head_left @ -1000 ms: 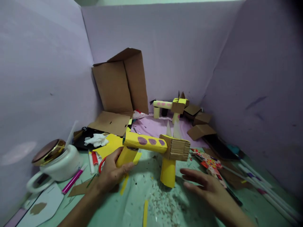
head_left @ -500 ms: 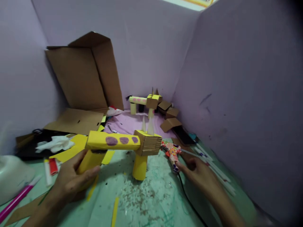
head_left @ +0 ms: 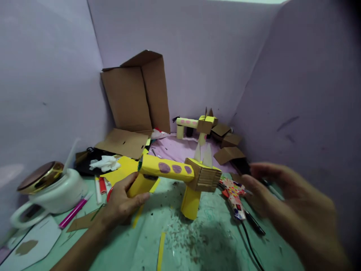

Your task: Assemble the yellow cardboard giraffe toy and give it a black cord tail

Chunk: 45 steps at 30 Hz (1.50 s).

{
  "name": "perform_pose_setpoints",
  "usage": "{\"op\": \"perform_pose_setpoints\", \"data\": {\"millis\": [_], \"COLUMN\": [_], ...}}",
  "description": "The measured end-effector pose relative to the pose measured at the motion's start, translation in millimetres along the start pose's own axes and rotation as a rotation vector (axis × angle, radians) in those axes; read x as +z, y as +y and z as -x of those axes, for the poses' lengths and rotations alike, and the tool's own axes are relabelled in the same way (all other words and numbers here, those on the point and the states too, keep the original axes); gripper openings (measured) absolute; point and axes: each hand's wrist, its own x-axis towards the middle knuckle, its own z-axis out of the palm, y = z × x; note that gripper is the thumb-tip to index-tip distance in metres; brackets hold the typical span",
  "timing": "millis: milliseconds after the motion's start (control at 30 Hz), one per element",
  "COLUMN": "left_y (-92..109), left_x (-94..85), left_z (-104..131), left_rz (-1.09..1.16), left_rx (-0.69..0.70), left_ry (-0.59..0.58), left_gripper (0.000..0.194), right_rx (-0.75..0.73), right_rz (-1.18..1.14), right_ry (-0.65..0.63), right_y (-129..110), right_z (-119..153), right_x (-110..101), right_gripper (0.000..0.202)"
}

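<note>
My left hand (head_left: 122, 201) grips the rear leg of a yellow paper animal model (head_left: 166, 169), its fingers closed around the leg. Purple spots run along the model's tube body. A cardboard box head (head_left: 204, 177) carries two pale pointed pieces, and a yellow front leg (head_left: 191, 203) reaches down to the table. My right hand (head_left: 290, 207), slightly blurred, is raised with thumb and fingers apart and nothing visible between them. Just left of it lies a flower-patterned glue gun (head_left: 235, 194) with a black cord. A black pen (head_left: 255, 223) is beside the gun.
A similar spotted animal model (head_left: 187, 122) stands at the back on pink cloth. Cardboard (head_left: 126, 98) leans on the wall; small cardboard boxes (head_left: 229, 154) sit at back right. At left are a white mug (head_left: 59, 192), a magenta pen (head_left: 73, 213) and white tissue (head_left: 105, 163).
My right hand has left the glue gun's handle and lifted to the right. The view has swung left, bringing the mug into sight. My left hand keeps its hold on the model.
</note>
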Motion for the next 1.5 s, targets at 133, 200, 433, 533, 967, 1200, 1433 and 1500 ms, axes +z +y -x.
{"op": "perform_pose_setpoints", "data": {"millis": [133,200,433,533,967,1200,1433,1500], "left_y": [-0.2,2.5,42.3,66.4,153.5,143.9,136.8,132.8], "left_x": [1.0,1.6,5.5,9.0,8.1,24.6,40.5,40.7], "left_z": [-1.2,-3.2,-17.2,-26.0,-47.0,-35.2,-28.1,-28.6], "left_rz": [-0.011,-0.015,-0.03,-0.053,-0.103,-0.448,-0.562,-0.532], "left_rx": [0.051,0.078,0.195,0.221,0.332,0.315,0.429,0.423], "left_ry": [0.018,0.019,-0.04,-0.032,0.046,0.124,0.126,0.105], "left_gripper": [0.051,0.049,0.052,0.05,0.041,0.032,0.028,0.027], "right_rx": [-0.017,-0.107,-0.317,-0.363,0.186,0.271,0.325,0.27], "right_rz": [-0.362,-0.447,-0.333,-0.239,-1.22,-1.211,-1.193,-1.222], "right_ry": [-0.243,-0.378,-1.028,-1.077,-0.803,-0.708,-0.716,-0.734], "right_y": [-33.9,-48.8,-79.6,-66.6,-53.5,-35.4,-28.0,-27.5], "right_z": [-54.3,-75.4,-74.4,-69.9,2.2,26.0,39.9,37.8], "right_x": [-4.7,-0.1,32.9,42.2,70.6,97.2,104.4,99.4], "right_gripper": [0.043,0.043,0.066,0.044,0.055,0.052,0.064,0.067]}}
